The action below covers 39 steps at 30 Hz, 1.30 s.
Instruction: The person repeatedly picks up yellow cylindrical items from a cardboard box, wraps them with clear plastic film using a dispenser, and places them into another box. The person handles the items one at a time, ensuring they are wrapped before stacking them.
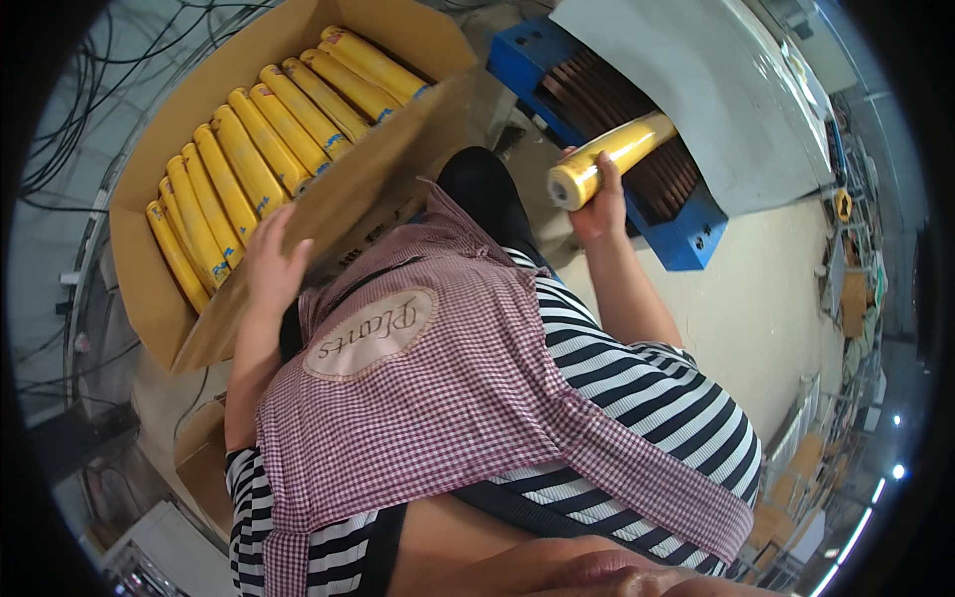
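Note:
A yellow roll wrapped in shiny clear film [619, 151] is in my right hand [603, 204], with thumb and fingers closed around its near end. The roll's pale, hollow-looking end faces me, and its far end reaches the edge of a white panel. At the left, my left hand [274, 261] is at the near wall of a cardboard box [398, 144], fingers stretched out and thumb apart, holding nothing. Inside that box several similar yellow rolls [249, 159] lie side by side in a slanted row, closest to my left fingertips.
Beneath the held roll stands a blue frame [686, 234] with a row of brown slats or rollers [662, 184]. The white panel [696, 80] rises beyond it. Black cables [80, 129] hang at far left. A smaller cardboard box [202, 458] sits at lower left.

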### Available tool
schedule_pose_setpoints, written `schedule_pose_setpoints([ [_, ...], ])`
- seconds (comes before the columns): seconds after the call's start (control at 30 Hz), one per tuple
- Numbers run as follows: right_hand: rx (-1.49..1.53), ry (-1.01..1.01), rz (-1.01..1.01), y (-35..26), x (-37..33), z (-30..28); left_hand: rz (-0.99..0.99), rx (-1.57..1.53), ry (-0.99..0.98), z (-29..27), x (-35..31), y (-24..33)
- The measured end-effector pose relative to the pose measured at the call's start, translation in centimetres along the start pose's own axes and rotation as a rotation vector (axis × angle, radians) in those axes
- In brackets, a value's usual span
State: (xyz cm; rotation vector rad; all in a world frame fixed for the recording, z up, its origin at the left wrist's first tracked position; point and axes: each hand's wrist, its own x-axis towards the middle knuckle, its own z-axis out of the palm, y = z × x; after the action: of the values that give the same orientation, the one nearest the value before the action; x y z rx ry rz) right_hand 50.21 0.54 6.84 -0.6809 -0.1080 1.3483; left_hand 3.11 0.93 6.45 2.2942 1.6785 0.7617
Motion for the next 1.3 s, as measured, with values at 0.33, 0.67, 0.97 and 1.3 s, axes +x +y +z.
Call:
schedule_pose_setpoints([
  [0.33, -0.154, -0.348, 0.226, 12.0, -3.2, 8.5, -0.385, -1.333, -0.498, 1.2, 7.1, 14.2],
  [0.67, 0.143, -0.109, 0.199, 4.6, 1.2, -1.7, -0.432, -1.316, -0.404, -1.3, 1.7, 9.0],
  [0.97, 0.099, 0.271, -0.160, -1.4, 12.1, -7.3, -0.413, -1.406, -0.353, -4.9, -4.3, 3.9],
  [1.3, -0.072, 0.432, -0.133, 1.8, 11.7, -8.0, -0.435, -1.320, -0.247, -6.9, -7.8, 3.1],
])
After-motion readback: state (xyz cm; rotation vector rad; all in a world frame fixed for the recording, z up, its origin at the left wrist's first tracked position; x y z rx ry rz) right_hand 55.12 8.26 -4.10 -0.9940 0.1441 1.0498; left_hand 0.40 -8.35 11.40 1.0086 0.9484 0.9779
